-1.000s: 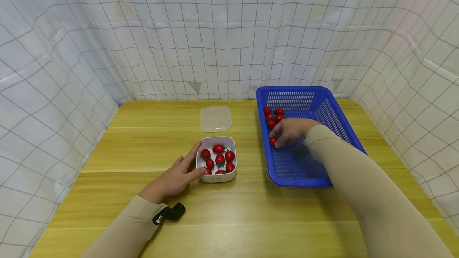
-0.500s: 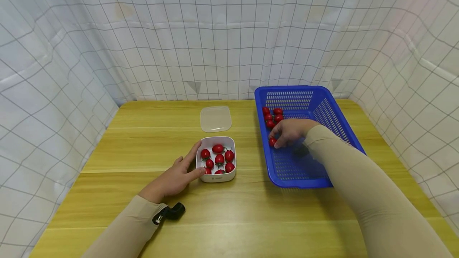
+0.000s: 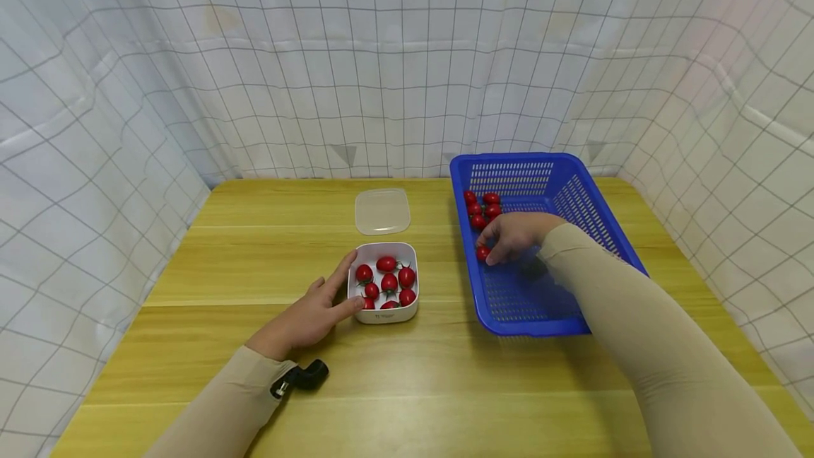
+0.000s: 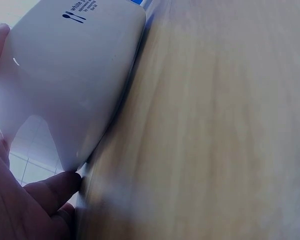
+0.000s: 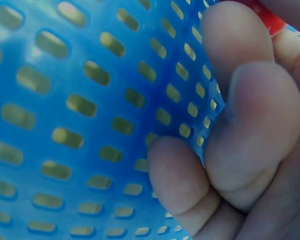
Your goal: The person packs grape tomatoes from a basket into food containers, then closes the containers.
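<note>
My left hand point(image 3: 309, 316) holds the left side of a white square food container point(image 3: 384, 317), its thumb at the front rim and index finger along the far part of the wall. In the left wrist view the fingers point(image 4: 52, 192) touch the container's lower corner. Several cherry tomatoes point(image 3: 389, 283) with green stems lie in the container. Inside a blue plastic basket point(image 3: 509, 326), my right hand point(image 3: 514, 235) pinches a cherry tomato point(image 3: 482, 253) by the left wall. The right wrist view shows curled fingers point(image 5: 260, 120) with a bit of red tomato point(image 5: 270, 17) behind them.
More cherry tomatoes point(image 3: 475, 208) lie at the basket's back left. A translucent lid point(image 3: 383, 211) is flat on the wooden table point(image 3: 286, 232) behind the container. White grid-patterned curtain point(image 3: 407, 76) encloses the back and sides. A black wrist mount point(image 3: 310, 375) sticks out from the left sleeve.
The blue basket has shifted slightly left, with its tomatoes. Both hands and the white container have stayed almost in place.
</note>
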Tool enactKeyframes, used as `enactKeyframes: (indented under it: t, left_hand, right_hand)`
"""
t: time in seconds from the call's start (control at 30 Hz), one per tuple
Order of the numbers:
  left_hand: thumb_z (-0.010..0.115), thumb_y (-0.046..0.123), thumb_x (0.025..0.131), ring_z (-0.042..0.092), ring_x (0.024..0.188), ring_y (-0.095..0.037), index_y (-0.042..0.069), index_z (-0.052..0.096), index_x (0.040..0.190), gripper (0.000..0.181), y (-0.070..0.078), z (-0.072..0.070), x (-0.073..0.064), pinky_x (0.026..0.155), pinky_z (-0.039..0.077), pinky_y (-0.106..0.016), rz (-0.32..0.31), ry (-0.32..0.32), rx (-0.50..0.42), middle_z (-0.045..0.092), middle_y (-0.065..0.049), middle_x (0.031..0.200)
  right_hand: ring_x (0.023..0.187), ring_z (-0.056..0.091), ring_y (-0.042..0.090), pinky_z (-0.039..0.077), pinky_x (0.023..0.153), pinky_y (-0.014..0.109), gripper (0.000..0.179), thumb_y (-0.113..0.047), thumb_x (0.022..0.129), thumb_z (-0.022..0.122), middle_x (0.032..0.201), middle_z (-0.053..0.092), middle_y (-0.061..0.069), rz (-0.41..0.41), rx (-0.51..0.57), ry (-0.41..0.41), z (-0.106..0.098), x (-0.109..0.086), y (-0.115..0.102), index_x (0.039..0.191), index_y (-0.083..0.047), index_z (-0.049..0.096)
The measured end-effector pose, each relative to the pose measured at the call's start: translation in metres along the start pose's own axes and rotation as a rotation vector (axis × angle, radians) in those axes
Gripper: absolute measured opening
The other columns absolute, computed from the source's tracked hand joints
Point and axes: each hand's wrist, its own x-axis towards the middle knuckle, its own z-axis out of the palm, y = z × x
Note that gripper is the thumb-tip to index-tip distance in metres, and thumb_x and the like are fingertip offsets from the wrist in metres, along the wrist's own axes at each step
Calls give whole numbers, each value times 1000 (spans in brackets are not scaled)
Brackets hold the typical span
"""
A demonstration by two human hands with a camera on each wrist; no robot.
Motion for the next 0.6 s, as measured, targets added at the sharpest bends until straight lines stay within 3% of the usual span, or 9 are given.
enactKeyframes:
  t: [0.3,0.6]
  left_hand:
    - [53,57,106,-7,155,-64,48,-4,167,84,-1,1,1,115,6,-87,-5,2,4,6,-6,179]
    - [53,58,105,-6,156,-64,49,-4,167,84,-1,1,0,115,7,-87,-15,0,4,6,-6,179]
  right_hand:
    - [91,69,17,63,91,39,40,-21,95,78,103,73,5,-32,-20,-6,1,-2,-1,132,-7,71]
    - [96,72,18,63,94,41,43,-19,95,78,111,73,9,-32,-22,-19,0,-4,-3,135,-6,69]
